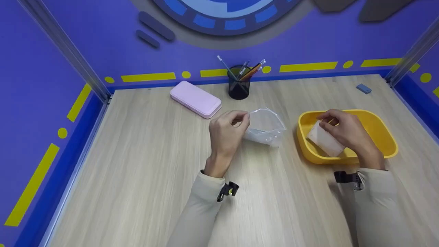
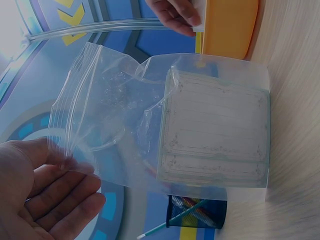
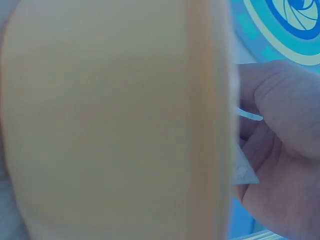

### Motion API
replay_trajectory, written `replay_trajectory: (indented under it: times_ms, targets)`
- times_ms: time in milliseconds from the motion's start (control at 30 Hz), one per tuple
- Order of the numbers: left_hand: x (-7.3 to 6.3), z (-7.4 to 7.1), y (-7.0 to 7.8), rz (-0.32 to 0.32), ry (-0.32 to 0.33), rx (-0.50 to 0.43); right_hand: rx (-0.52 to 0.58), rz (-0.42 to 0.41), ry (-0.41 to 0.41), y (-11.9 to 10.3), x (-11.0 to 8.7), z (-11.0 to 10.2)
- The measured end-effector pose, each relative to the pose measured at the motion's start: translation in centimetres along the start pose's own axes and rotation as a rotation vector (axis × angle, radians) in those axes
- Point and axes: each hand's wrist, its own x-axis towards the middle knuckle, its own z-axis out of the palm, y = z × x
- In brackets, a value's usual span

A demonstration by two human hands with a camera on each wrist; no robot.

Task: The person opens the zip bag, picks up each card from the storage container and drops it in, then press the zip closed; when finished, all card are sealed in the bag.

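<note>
My left hand (image 1: 224, 133) pinches the top edge of a clear zip bag (image 1: 264, 134) between thumb and fingers. In the left wrist view the bag (image 2: 120, 110) hangs upright over the table, its lower part holding lined note sheets (image 2: 215, 130) with a patterned border. My right hand (image 1: 346, 128) is over the yellow tray (image 1: 380, 137), pinching the upper edge of a white rectangular sheet (image 1: 325, 140). The sheet tilts down inside the tray's left part. The right wrist view is mostly blocked by the tray wall (image 3: 110, 120); a corner of the sheet (image 3: 244, 170) shows beside the palm.
A pink pencil case (image 1: 195, 98) lies at the back left of the table. Beside it stands a black mesh pen cup (image 1: 239, 90) with several pencils. A small blue eraser (image 1: 364, 89) sits at the back right. Blue panels (image 1: 164, 61) enclose the sides and back.
</note>
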Motion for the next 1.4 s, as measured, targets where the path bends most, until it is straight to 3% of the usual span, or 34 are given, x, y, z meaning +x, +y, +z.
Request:
replay_trajectory:
  times_ms: [267,767,1067,1400]
  targets:
    - [0.0,-0.1,0.1,0.010,0.007,0.000,0.011,-0.018,0.122,-1.8,-0.4,-0.6]
    - [0.0,0.0,0.1,0.000,-0.001,-0.004,0.099,-0.261,0.442,-5.1,-2.0,-1.5]
    - [0.0,0.2,0.1,0.015,0.008,0.003,0.161,-0.363,0.547,-7.4,-2.9,-1.7]
    - [0.0,0.1,0.1,0.013,0.005,0.002,0.271,-0.450,0.593,-9.7,-4.0,-1.5]
